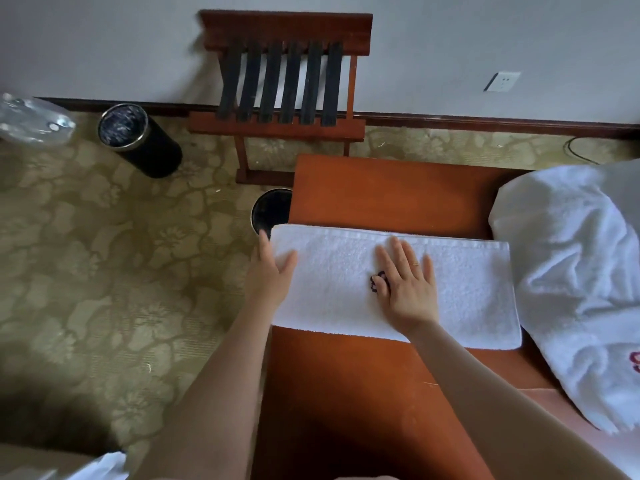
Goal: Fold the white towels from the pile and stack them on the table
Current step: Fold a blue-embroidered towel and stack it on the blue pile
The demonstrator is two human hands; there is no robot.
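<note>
1. The white towel [450,289] lay at the centre of the frame as a long folded band across the tabletop [381,188]. Its left end reached slightly past the tabletop's left edge, and a dark embroidered mark [374,284] showed near its middle.
2. The right hand [410,285] pressed flat on the towel's middle with its fingers straight and spread, half covering the mark.
3. The left hand [272,271] sat at the towel's left end, thumb on top and one straight finger along the edge. Its other fingers were hidden, so I could not tell whether it gripped the end or only braced it. The two hands were well apart.
4. The next fold would probably carry the left end over to the right.
   - The layers could slip out of line if the right hand lifted too soon.
   - The overhanging end could sag and pull the band askew.
   - The right end could snag the loose cloth beside it.
5. The pile of white towels [571,289] lay crumpled at the right of the frame, just beside the towel's right end.
6. The tabletop was smooth orange-brown wood, so terry cloth might slide on it.
7. Around it were:
   - patterned carpet [104,254];
   - a black waste bin [138,140] at upper left;
   - a second bin [270,209], partly hidden by the tabletop;
   - a wooden luggage rack [284,81] with black straps against the wall at top centre;
   - a wall socket [502,81] at upper right.
</note>
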